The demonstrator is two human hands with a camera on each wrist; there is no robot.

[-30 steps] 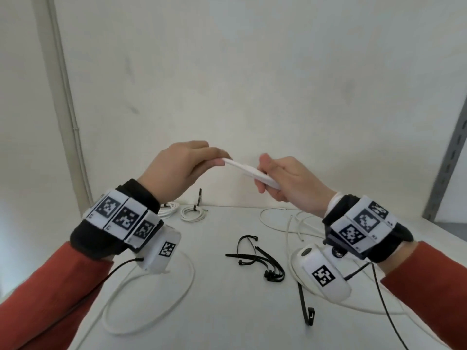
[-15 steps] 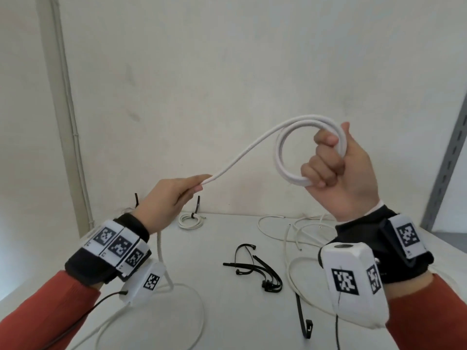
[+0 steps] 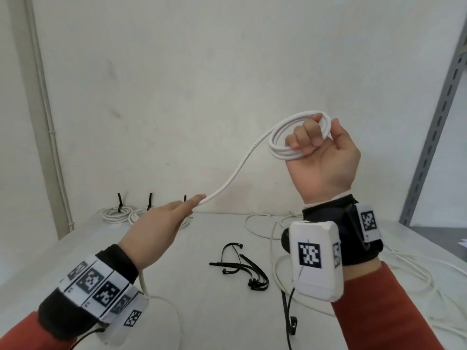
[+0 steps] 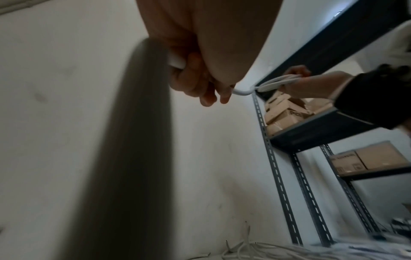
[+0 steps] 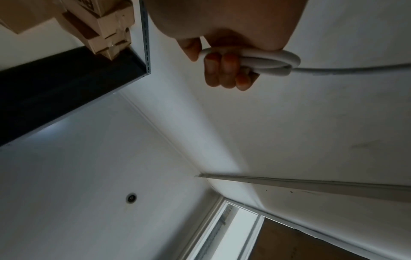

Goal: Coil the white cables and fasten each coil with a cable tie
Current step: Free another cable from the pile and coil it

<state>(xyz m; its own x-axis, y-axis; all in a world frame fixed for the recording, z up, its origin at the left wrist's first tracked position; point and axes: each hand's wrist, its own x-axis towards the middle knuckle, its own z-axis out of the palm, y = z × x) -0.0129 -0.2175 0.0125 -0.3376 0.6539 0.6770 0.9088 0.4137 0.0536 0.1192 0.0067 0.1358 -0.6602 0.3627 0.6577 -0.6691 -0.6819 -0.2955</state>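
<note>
White cable point(image 3: 237, 170) part-wound: right hand point(image 3: 326, 160) fingers curled through coil point(image 3: 285, 150), left hand point(image 3: 161, 223) pinches feed strand. Best keep loops equal, light tension, no twist.

Rust-red sleeves point(image 3: 394, 309) end in black wristbands point(image 3: 328, 210) bearing white tiles printed with black square-code markers point(image 3: 101, 286). A white camera box point(image 3: 314, 258) with its own marker and a thin black lead sits under each wrist.

Plain off-white plastered wall point(image 3: 202, 72) fills the frame; grey slotted metal shelving point(image 4: 280, 176) at right holds brown cardboard boxes point(image 4: 282, 112).
</note>
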